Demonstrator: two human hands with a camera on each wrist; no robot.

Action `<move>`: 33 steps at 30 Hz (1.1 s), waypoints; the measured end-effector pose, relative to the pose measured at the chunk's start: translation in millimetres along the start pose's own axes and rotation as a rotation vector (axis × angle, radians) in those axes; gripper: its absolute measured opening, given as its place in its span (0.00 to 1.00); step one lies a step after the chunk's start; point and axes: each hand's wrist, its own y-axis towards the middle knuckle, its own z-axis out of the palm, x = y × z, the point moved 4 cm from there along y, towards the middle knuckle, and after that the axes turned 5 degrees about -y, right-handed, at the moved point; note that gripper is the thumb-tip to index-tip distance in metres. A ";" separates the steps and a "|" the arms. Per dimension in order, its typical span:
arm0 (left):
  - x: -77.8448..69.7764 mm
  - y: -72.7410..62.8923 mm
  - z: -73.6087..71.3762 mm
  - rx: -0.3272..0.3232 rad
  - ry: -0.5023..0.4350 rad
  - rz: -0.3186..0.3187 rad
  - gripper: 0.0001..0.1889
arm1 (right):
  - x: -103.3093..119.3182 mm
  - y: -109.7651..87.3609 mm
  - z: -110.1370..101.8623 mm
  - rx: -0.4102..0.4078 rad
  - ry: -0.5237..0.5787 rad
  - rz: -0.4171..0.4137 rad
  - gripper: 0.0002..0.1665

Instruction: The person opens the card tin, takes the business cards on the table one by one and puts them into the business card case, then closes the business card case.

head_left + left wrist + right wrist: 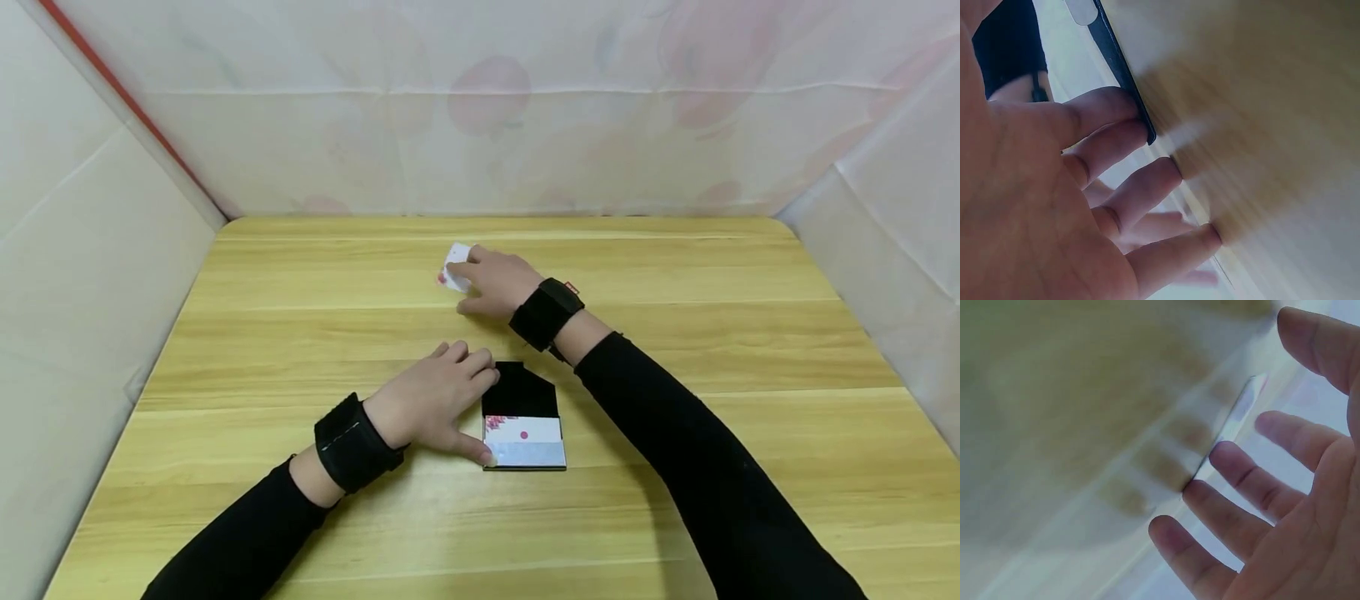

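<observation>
A black card case (517, 393) lies with its flap folded back on the table. Inside it is a white card (540, 428) with pink flowers and a pink dot, its lower part behind a pale band. My left hand (435, 400) rests at the case's left side, thumb on the lower left corner, fingertips by the flap. In the left wrist view two fingertips touch the black flap edge (1124, 69). Farther back, my right hand (501, 285) reaches over a loose white card (456, 265) lying on the table. Its fingertips touch the card (1241, 411), fingers spread and nearly straight.
The wood-grain table (315, 292) runs back to a pale floral cloth (600, 142). White cloth sides (90, 192) stand at left and right. Both wrists wear black straps, and the right forearm (675, 425) crosses to the right of the case.
</observation>
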 end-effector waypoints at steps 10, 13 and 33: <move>1.3 -1.0 -1.0 -0.008 -0.001 -0.001 0.53 | -21.5 -68.2 4.4 -0.032 0.031 0.068 0.25; 2.2 -2.1 -0.4 0.001 -0.003 -0.009 0.54 | -27.1 -84.5 5.7 -0.042 0.029 0.126 0.19; 4.3 -2.2 1.1 -0.004 -0.009 -0.006 0.54 | -18.4 -86.9 11.4 -0.107 -0.131 0.076 0.23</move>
